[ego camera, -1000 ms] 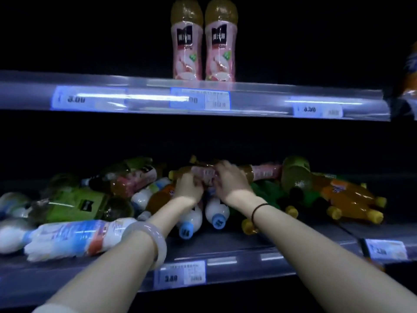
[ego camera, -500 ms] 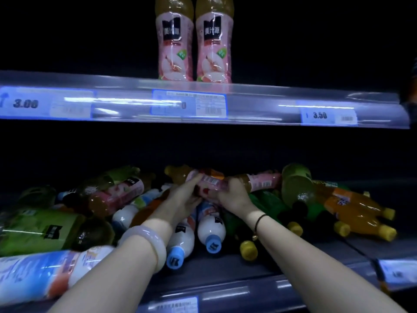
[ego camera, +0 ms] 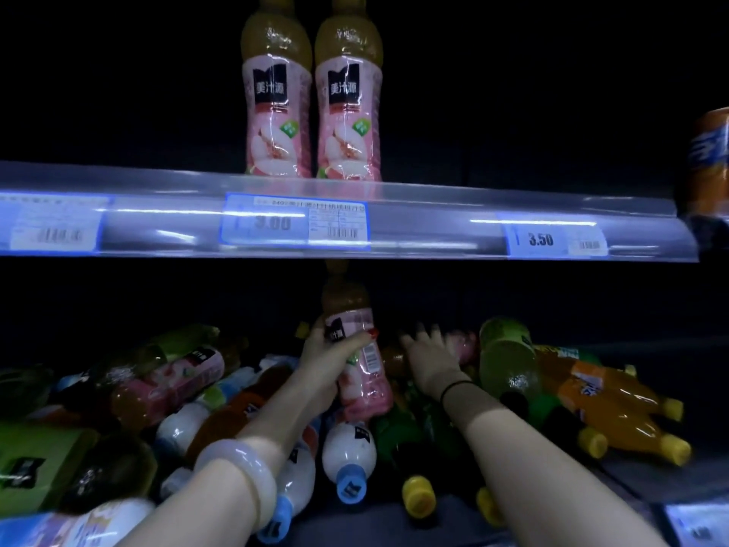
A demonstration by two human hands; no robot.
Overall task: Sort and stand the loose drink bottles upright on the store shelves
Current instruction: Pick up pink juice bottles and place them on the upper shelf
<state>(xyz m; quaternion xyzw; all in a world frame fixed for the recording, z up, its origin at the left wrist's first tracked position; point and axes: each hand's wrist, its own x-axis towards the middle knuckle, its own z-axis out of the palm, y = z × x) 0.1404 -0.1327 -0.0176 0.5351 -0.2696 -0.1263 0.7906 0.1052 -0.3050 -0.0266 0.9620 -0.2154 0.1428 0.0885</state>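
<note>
On the left of the lower shelf (ego camera: 367, 527), a green-labelled bottle (ego camera: 39, 463) and a pink-labelled bottle (ego camera: 173, 382) are lying on their sides in a loose heap. Beside them, white bottles with blue caps (ego camera: 347, 452) are pointing toward the near edge.

The left hand (ego camera: 331, 361) is grasping a peach juice bottle (ego camera: 361, 373) around its label, thumb across the front and fingers wrapping behind. It is holding the bottle nearly upright above the heap, with the cap hiding behind the price rail (ego camera: 434, 219) of the upper shelf. Being full and capped, the bottle is probably weighing noticeably on one hand. Its glossy film label is likely making it slippery, so the narrower middle is looking like the safest hold.

Just right of it, the right hand (ego camera: 432, 357) is reaching with fingers spread and fairly straight onto a second peach bottle (ego camera: 461, 343), which is lying at the far side; the fingers are not closing round it. Further right, a green bottle (ego camera: 509, 357) and orange soda bottles (ego camera: 607, 400) with yellow caps are lying tumbled together.

Above, two standing peach bottles (ego camera: 311, 104) are sitting side by side, probably marking the spot. The rail is standing in the way of a straight lift, so the bottle would have to come toward the near side first.
</note>
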